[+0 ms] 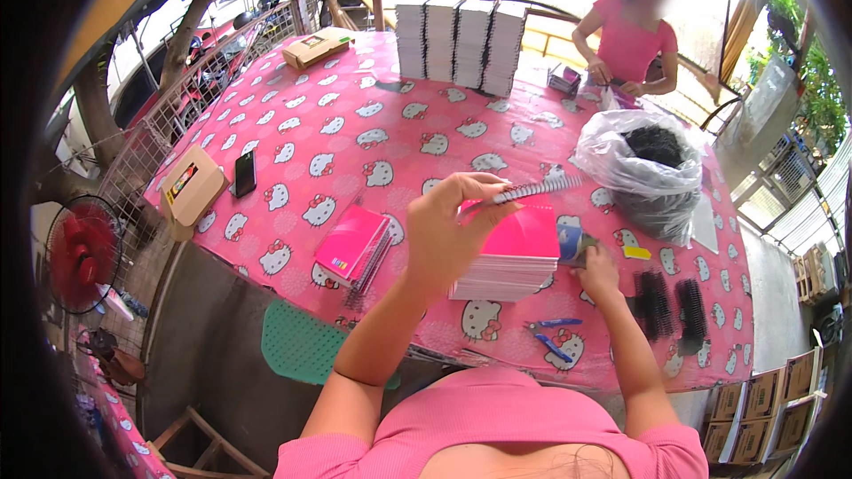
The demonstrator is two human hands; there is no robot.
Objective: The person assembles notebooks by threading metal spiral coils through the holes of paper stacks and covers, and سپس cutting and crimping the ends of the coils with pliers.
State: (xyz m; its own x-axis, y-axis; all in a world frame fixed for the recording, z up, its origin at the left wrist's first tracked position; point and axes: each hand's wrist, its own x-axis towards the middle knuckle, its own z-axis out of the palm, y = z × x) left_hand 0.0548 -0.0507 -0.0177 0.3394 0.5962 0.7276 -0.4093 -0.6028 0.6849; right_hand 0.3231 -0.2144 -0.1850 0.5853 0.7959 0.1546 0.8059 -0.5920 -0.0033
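The spiral coil [543, 187] sits pinched in the left hand [453, 217] above the pink-covered stack [508, 277], seemingly raised for clearance, the right hand [599, 270] by a blue object [569, 239], its grip unclear to me, blue-handled cutters [549, 343] lying conveniently near.

Wide open behind the stack [508, 277], right up to the tall books [457, 44]. Blocked overhead by left hand [451, 220] and coil [541, 188], on its right by right hand [597, 270]. Tight-ish on its left, thanks to notebooks [352, 247]. Mind the pliers [556, 337] in front.
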